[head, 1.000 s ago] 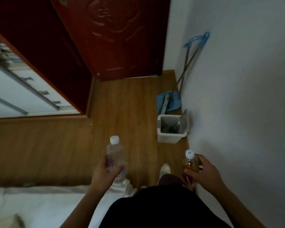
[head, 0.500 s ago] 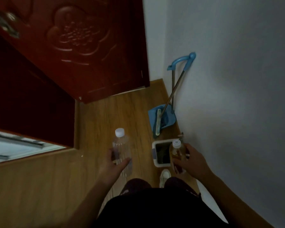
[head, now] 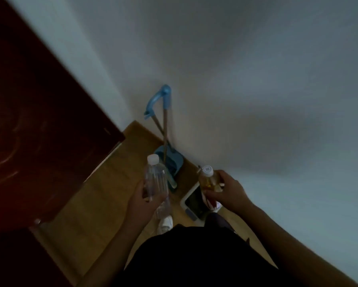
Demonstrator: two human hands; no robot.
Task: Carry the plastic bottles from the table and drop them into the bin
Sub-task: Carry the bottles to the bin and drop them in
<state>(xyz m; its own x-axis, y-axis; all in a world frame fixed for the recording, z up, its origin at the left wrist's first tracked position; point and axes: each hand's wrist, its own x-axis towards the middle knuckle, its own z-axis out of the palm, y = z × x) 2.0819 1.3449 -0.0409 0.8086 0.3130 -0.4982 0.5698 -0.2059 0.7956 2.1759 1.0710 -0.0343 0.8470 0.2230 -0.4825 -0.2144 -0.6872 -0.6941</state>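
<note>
Two bottles at centre frame. Clear bottle upright, left hand fingers curled round its lower body. Amber bottle clamped in right hand, over bin rim at lower centre. Bin against wall; dustpan just beyond, in corner. Narrow strip of wood floor open between door, left, and wall.

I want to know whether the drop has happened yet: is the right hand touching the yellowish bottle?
Touching. The head view shows the right hand gripping the yellowish bottle, with fingers and thumb curled round its body below the white cap.
</note>
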